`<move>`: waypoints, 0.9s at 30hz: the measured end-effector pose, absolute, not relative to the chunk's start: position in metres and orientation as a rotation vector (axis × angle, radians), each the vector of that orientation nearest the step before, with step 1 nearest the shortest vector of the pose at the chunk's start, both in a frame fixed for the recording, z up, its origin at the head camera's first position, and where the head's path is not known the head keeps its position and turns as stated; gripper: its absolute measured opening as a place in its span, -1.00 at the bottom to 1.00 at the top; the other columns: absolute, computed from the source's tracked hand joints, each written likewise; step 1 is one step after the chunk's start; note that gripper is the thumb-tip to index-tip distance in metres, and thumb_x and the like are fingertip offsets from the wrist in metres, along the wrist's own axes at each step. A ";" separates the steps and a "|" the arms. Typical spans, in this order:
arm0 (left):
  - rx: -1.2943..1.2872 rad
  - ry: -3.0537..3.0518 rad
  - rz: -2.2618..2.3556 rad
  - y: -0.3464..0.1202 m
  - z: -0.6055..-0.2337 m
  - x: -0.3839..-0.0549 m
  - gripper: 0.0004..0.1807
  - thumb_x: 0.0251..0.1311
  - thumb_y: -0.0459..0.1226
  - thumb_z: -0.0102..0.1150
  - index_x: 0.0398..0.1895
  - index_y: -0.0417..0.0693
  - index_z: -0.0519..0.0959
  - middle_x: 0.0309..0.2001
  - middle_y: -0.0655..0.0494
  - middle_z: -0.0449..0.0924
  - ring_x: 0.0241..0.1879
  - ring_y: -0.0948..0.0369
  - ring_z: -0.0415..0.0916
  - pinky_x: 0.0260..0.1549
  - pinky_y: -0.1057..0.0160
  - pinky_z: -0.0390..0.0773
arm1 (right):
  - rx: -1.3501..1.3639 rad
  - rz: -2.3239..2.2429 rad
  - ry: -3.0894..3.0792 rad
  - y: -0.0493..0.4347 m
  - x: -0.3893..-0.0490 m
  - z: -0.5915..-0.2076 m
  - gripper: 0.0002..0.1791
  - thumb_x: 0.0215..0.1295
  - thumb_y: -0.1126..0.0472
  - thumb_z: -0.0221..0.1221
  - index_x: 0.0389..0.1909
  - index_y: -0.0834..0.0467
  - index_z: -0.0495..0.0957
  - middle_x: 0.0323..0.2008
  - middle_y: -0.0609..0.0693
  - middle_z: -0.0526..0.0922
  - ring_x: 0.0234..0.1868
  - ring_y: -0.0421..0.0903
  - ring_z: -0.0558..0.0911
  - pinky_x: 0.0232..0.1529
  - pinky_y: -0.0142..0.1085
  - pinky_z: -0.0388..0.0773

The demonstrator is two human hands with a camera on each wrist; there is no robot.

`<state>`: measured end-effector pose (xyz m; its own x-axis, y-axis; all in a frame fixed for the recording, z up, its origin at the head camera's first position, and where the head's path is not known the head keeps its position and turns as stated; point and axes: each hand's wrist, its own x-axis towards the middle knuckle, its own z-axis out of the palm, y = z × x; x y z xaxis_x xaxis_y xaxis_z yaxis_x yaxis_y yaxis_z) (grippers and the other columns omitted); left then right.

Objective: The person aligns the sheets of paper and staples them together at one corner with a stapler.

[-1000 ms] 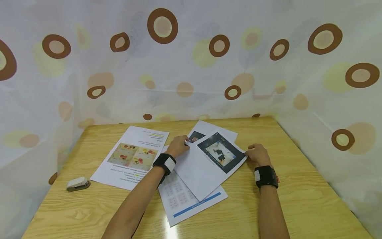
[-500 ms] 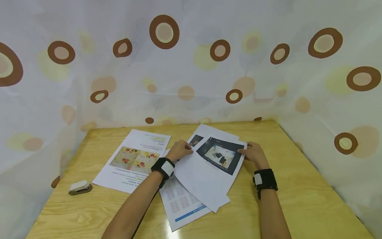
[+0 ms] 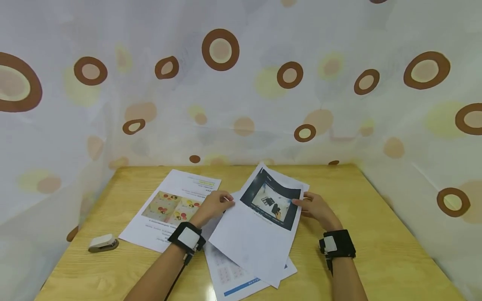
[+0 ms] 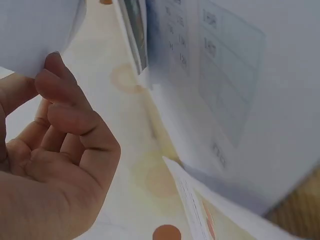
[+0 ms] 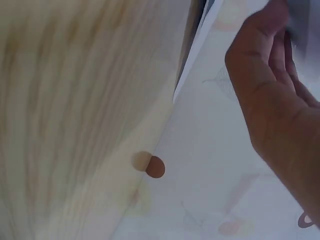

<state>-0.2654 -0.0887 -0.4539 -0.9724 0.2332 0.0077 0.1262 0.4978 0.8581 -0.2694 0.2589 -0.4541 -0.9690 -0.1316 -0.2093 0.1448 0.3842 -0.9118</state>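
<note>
A printed sheet of paper (image 3: 250, 240) with a dark-framed picture is held up, tilted, above other sheets. My left hand (image 3: 214, 205) pinches its left edge; in the left wrist view that hand (image 4: 65, 145) has the paper between thumb and forefinger, the other fingers curled. At the right edge my right hand (image 3: 318, 209) pinches the sheet, thumb in front and fingers behind. Beneath it lies a sheet with a blue stripe (image 3: 242, 287), partly covered. Another white sheet (image 3: 297, 180) shows behind the top edge of the held one.
To the left lies a sheet with colour photos (image 3: 171, 207), partly behind my left hand. A white and grey stapler (image 3: 103, 243) rests near the left side of the wooden table (image 3: 380, 246). A patterned curtain (image 3: 244, 96) encloses the back and sides.
The held sheet has turned more upright and come nearer. My left hand has shifted from its upper left corner area down along the left edge; the right hand keeps its pinch.
</note>
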 end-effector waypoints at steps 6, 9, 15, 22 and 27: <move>0.241 2.507 1.660 -0.101 -0.456 -0.244 -0.80 0.37 -0.22 0.21 -0.11 -0.18 0.63 -0.20 0.04 0.64 -0.25 0.16 0.54 -0.27 0.17 0.47 | -0.041 -1.569 2.335 0.251 -0.262 -0.457 -0.45 0.40 0.07 0.24 0.20 0.41 0.45 -0.13 0.12 0.70 -0.13 0.01 0.67 0.01 -0.07 0.55; 0.221 2.493 1.702 -0.104 -0.456 -0.242 -0.78 0.37 -0.20 0.21 -0.10 -0.18 0.62 -0.24 0.06 0.63 -0.27 0.17 0.51 -0.28 0.18 0.46 | -0.084 -1.584 2.299 0.248 -0.263 -0.454 -0.51 0.39 0.10 0.25 0.11 0.43 0.51 -0.19 0.11 0.72 -0.20 -0.01 0.68 -0.09 -0.14 0.58; 0.281 2.557 1.668 -0.109 -0.457 -0.239 -0.86 0.35 -0.27 0.21 -0.21 -0.20 0.62 -0.35 0.09 0.61 -0.36 0.20 0.50 -0.32 0.21 0.48 | -0.123 -1.530 2.390 0.248 -0.268 -0.450 -0.68 0.37 0.12 0.27 -0.11 0.33 0.63 -0.34 0.03 0.65 -0.30 -0.02 0.59 -0.18 -0.18 0.54; 0.393 2.633 1.568 -0.110 -0.453 -0.227 -0.90 0.28 -0.31 0.27 -0.31 -0.19 0.66 -0.42 0.15 0.60 -0.44 0.24 0.45 -0.42 0.26 0.44 | -0.225 -1.428 2.517 0.249 -0.268 -0.440 -0.69 0.38 0.15 0.26 -0.46 0.29 0.51 -0.54 0.02 0.47 -0.42 -0.01 0.49 -0.31 -0.21 0.47; 0.432 2.670 1.515 -0.112 -0.449 -0.219 -0.89 0.25 -0.32 0.29 -0.41 -0.17 0.65 -0.51 0.18 0.54 -0.50 0.26 0.41 -0.49 0.31 0.38 | -0.240 -1.388 2.523 0.245 -0.267 -0.437 -0.63 0.39 0.19 0.25 -0.52 0.37 0.45 -0.61 0.01 0.43 -0.53 -0.07 0.37 -0.42 -0.24 0.35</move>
<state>-0.2186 -0.1121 -0.4494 -0.9603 0.2604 0.0999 0.2194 0.4838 0.8473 -0.2674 0.2449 -0.4373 -0.9548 -0.2626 -0.1396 -0.0226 0.5323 -0.8463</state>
